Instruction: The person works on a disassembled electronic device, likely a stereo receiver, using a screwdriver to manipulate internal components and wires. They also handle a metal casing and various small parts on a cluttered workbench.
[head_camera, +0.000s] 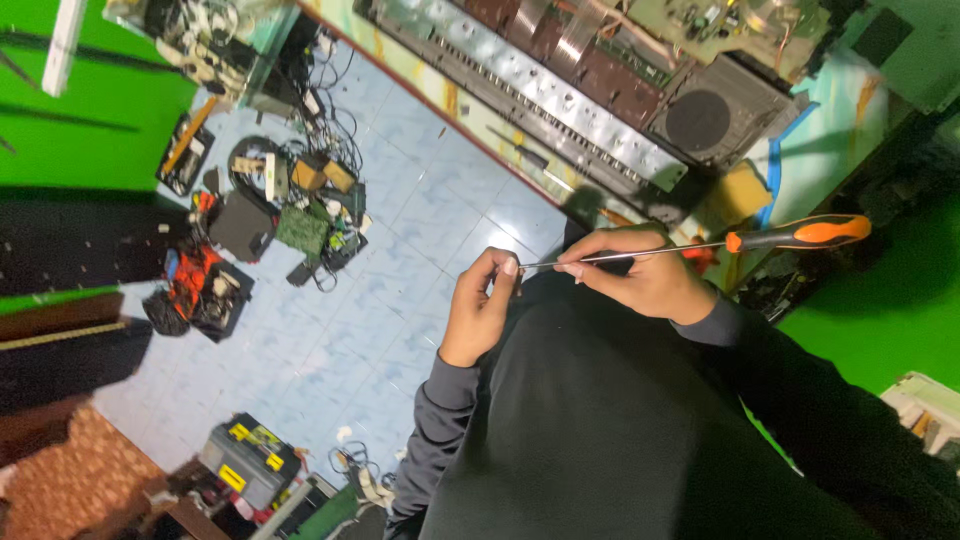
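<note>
A long screwdriver (800, 233) with an orange and black handle lies across my hands, its thin metal shaft pointing left. My right hand (645, 275) grips the shaft near its middle, with the handle sticking out past it to the right. My left hand (480, 305) pinches thumb and fingers together at the tip of the shaft. Whether something small sits between those fingertips cannot be told. Both hands hover over my dark-clothed lap (600, 430), and both arms are in grey sleeves.
An opened electronic device (560, 100) with a metal chassis, circuit boards and a round speaker (698, 120) lies ahead at the top. The blue tiled floor (400, 260) holds a heap of parts and cables (290, 210). A yellow and black toolbox (250, 460) sits lower left.
</note>
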